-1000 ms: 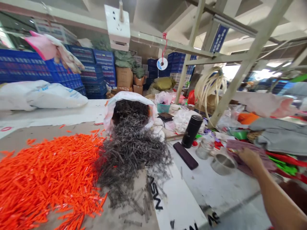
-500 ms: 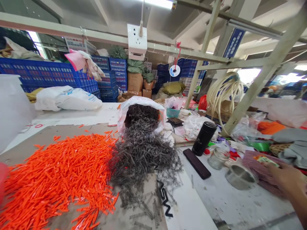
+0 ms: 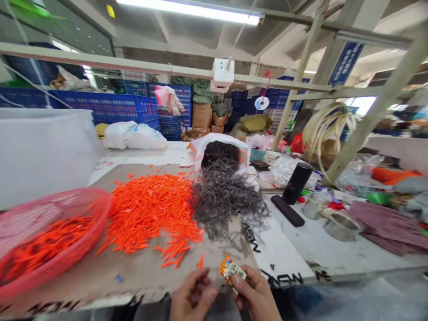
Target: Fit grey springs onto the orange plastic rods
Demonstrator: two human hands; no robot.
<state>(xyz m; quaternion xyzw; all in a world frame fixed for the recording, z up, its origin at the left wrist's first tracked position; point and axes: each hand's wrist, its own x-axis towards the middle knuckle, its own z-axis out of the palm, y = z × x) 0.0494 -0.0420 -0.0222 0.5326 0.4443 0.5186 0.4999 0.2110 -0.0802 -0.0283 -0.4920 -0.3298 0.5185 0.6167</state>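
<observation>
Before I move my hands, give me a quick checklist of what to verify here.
1. Small packet secure in the right hand: ok, pinched between thumb and fingers.
2. Left hand free: cannot tell; its fingers are curled and the area beside them is blurred.
3. Orange pieces apart from the dark springs: not ok, the piles meet.
4. White bag closed: not ok, its mouth gapes and springs spill out.
5. Red basket clear of both hands: ok, it sits off to the left.
</observation>
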